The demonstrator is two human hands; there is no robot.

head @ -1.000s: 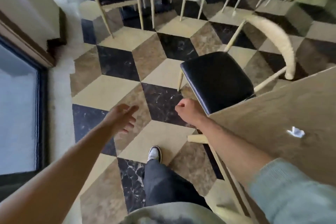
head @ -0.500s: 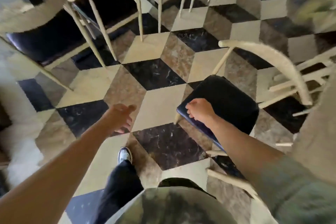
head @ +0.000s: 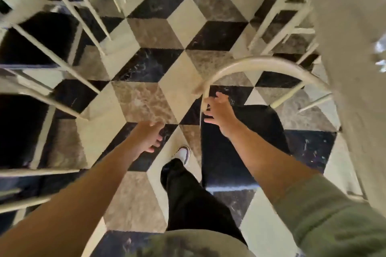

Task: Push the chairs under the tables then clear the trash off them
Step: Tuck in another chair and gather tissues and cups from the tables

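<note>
Your right hand [head: 218, 111] has left the seat and now grips the chair [head: 240, 144] by its pale upright post; your left hand [head: 149, 135] hangs loosely curled, empty, above the floor [head: 144, 100]. Farther right, the table [head: 351, 48] carries blurred white trash [head: 381, 56].

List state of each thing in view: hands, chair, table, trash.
right hand: fingers curled on the chair's backrest post, gripping it
left hand: open, holding nothing, over the floor
chair: upright beside the table, seat mostly out in the open, not yet pushed under
table: at the right edge, blurred
trash: white scraps lying on the table, not cleared
other chairs: at left, blurred, untouched
</note>
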